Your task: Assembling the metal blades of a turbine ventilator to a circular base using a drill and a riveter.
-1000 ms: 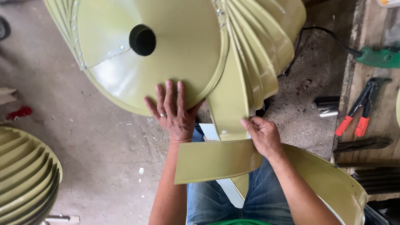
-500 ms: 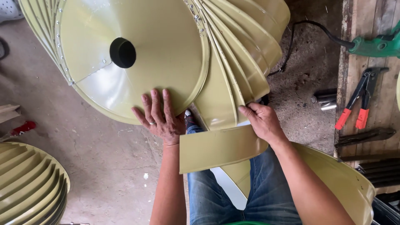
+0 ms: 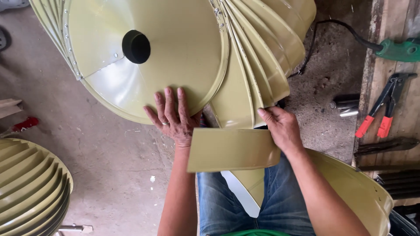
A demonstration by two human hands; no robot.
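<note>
**Disc swung round, loose blade lined up at the fan of blades**

The big olive-green disc (image 3: 175, 57) with its round black centre hole (image 3: 136, 46) has shifted since a second ago: the hole sat near the middle of the view, and now it is further left and the disc fills more of the frame, so you have turned or leaned in on it. Your left hand (image 3: 173, 116) has stayed flat on the disc's lower rim, fingers spread, pressing rather than closing on anything. The fan of curved blades (image 3: 258, 65) now reaches down to your right hand (image 3: 282, 126), whose grip pinches the loose olive blade (image 3: 232, 149) at its right end; that blade lies across your lap over the jeans (image 3: 245, 205), just below the fan. I judge it is being set against the row. On the wooden counter (image 3: 385, 78) lie red-handled pliers (image 3: 379, 111); a second finished vent (image 3: 30, 188) sits on the floor at left
</note>
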